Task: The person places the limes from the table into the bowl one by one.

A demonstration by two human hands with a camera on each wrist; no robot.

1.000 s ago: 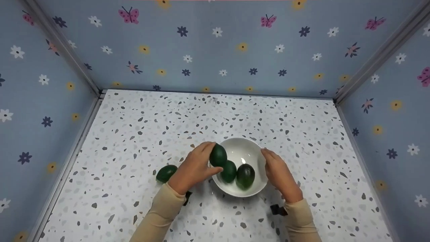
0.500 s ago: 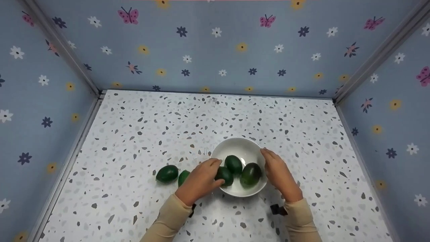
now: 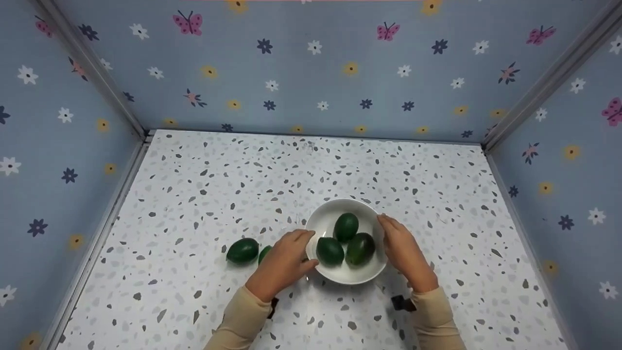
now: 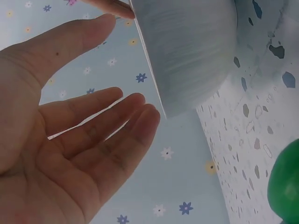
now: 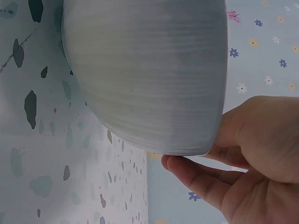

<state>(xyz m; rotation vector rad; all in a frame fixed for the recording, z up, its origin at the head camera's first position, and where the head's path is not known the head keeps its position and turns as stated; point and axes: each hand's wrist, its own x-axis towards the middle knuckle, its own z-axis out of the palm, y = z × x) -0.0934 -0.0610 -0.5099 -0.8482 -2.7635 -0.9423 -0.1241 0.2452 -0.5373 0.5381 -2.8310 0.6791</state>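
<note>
a nudge from the left hand (image 3: 284, 262) could, i'd guess, tip the white bowl (image 3: 319, 221) and set the dark green avocado-like fruits (image 3: 346, 227) inside rolling. that hand's fingers are apart and hold nothing, just beside the bowl's left rim; whether they touch it i can't tell. the right hand (image 3: 406, 253) grips the rim opposite, which should steady things. the left might also knock the fruits near it across the counter (image 3: 243, 184). two hands, one bowl, five fruits: three in the bowl, two on the counter, one of those partly hidden by the left hand.
</note>
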